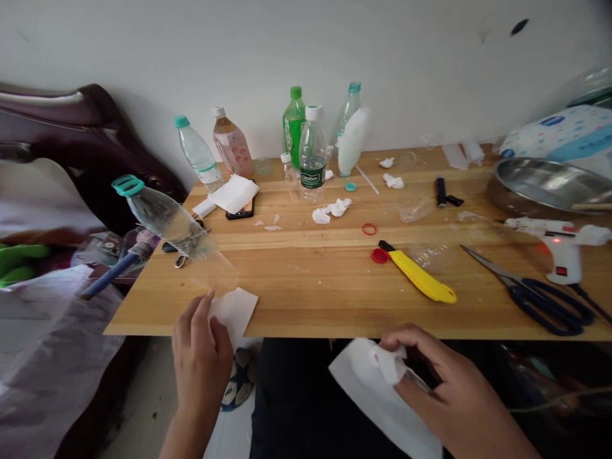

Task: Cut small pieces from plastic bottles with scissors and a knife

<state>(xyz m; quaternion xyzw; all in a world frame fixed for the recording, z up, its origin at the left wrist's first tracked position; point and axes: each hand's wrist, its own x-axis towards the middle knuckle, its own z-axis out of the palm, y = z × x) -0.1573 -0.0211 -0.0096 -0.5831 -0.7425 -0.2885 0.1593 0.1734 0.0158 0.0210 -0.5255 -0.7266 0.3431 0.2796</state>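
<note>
My left hand (203, 347) is at the table's front edge, its fingers closed on a small white paper piece (236, 312). Just beyond it a cut clear bottle with a teal neck (165, 213) leans over the left part of the table. Below the table edge, over my lap, my right hand (435, 382) pinches a larger white sheet (373, 382), crumpled near the thumb. Ahead of my right hand lies a yellow cutter (421, 274), with a red cap (380, 255) at its black end.
Several bottles stand along the wall, among them a green one (292, 127). A phone (241, 211) lies partly under white paper. Scissors (545, 296), a glue gun (561, 248) with a lit red light and a metal basin (540, 191) occupy the right side.
</note>
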